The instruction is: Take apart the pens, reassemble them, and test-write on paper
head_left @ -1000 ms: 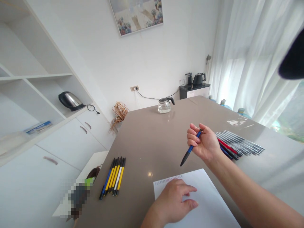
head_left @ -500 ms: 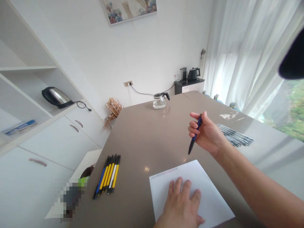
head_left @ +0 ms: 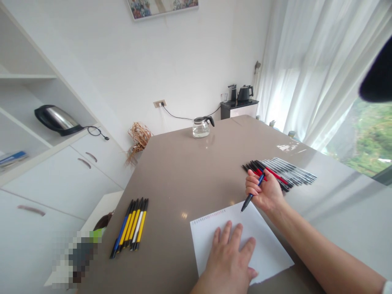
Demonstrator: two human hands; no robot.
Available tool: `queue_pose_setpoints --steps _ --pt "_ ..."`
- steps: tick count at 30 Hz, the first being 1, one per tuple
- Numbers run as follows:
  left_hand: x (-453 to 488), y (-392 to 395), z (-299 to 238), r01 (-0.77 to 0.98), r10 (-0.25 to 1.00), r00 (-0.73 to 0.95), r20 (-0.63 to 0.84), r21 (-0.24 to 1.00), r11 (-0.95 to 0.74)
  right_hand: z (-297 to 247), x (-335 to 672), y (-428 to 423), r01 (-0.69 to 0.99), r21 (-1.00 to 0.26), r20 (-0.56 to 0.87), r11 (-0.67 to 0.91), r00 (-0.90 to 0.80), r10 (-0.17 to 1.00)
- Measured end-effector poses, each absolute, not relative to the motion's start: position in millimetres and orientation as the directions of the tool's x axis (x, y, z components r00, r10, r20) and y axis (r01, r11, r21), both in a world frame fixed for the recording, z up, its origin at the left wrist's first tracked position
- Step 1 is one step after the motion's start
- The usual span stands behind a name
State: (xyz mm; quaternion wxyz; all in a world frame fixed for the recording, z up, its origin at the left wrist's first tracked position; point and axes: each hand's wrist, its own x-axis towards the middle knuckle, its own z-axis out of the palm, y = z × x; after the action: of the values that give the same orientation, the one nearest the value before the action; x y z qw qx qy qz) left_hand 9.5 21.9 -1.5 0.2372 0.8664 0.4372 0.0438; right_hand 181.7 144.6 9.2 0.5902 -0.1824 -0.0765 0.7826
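My left hand (head_left: 228, 255) lies flat with spread fingers on a white sheet of paper (head_left: 268, 249). A row of small dark and reddish marks runs along the paper's top edge. My right hand (head_left: 263, 190) is closed around a blue pen (head_left: 251, 194) with a black grip, its tip pointing down just above the paper's upper right part. Right behind that hand lies a row of pens (head_left: 286, 171), black, red and clear-barrelled, partly hidden by the hand. To the left, several yellow, blue and white pens (head_left: 131, 226) lie side by side.
A glass pot (head_left: 201, 127) with a black handle stands at the table's far edge. Beyond it, a black kettle (head_left: 245, 93) sits on a small cabinet. A steel kettle (head_left: 58, 120) rests in the shelf at left. White curtains (head_left: 294, 81) hang at right.
My right hand has come down and nearer the paper with the pen, uncovering more of the pens behind it. The view has shifted slightly. My left hand stays on the paper.
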Motion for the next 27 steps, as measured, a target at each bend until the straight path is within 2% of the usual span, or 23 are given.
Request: queue_pose_setpoints --steps 11,27 --pt "8.6 22.1 -0.5 0.739 0.776 0.613 -0.149 0.455 -0.497 10.1 184.6 143.4 -0.904 -0.329 -0.158 -0.274 -0.234 0.959" --pt "9.0 21.4 -1.5 0.745 0.781 0.606 -0.149 0.452 -0.491 12.9 183.5 143.4 -0.891 -0.377 -0.192 -0.252 -0.191 0.963"
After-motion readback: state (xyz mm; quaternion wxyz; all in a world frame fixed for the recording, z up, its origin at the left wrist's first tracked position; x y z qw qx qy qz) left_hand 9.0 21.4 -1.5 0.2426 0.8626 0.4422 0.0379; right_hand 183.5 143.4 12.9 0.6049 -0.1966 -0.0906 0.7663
